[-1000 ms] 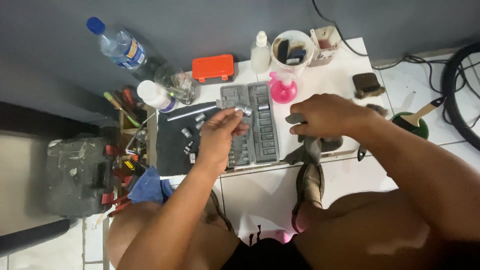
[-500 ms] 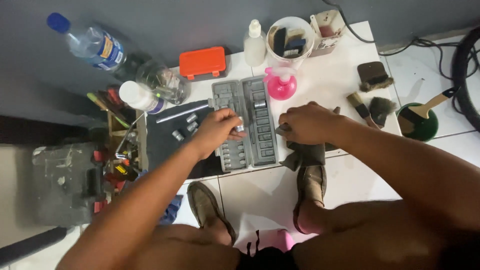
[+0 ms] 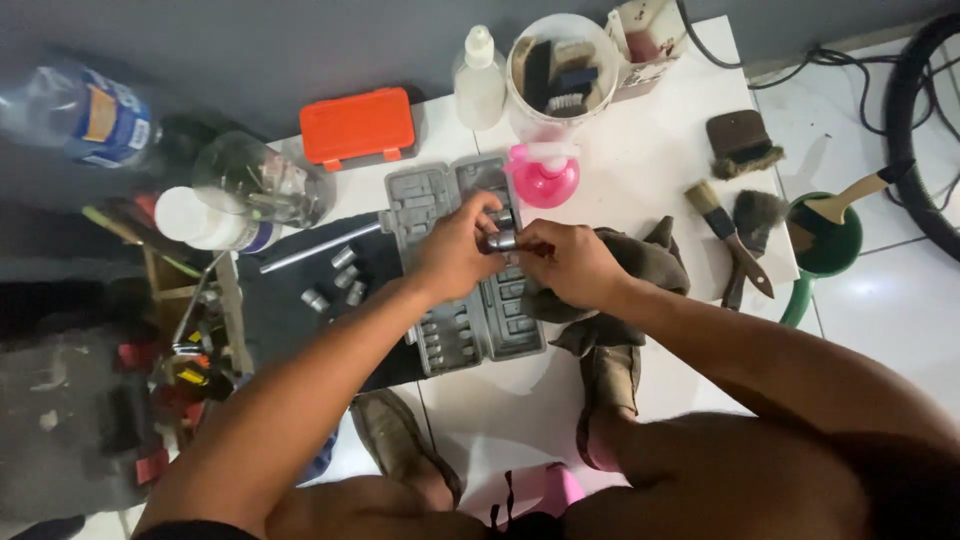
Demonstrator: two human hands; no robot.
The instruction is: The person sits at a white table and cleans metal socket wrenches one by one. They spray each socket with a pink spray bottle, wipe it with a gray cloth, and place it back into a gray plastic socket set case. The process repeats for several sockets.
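Lying on a white tiled floor against a grey wall is the grey socket case point(image 3: 455, 300). Above the case, both hands are pinching one metal socket point(image 3: 500, 240): left hand point(image 3: 452, 250) and right hand point(image 3: 570, 262), now meeting where a second ago they were working apart. Left of the case, five loose sockets point(image 3: 340, 275) are sitting; right of it, three brushes point(image 3: 735, 225).

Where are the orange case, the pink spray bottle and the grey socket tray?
orange case point(image 3: 357, 127), head view, middle of its lid
pink spray bottle point(image 3: 543, 181), head view, round body
grey socket tray point(image 3: 470, 325), head view, lower rows of sockets
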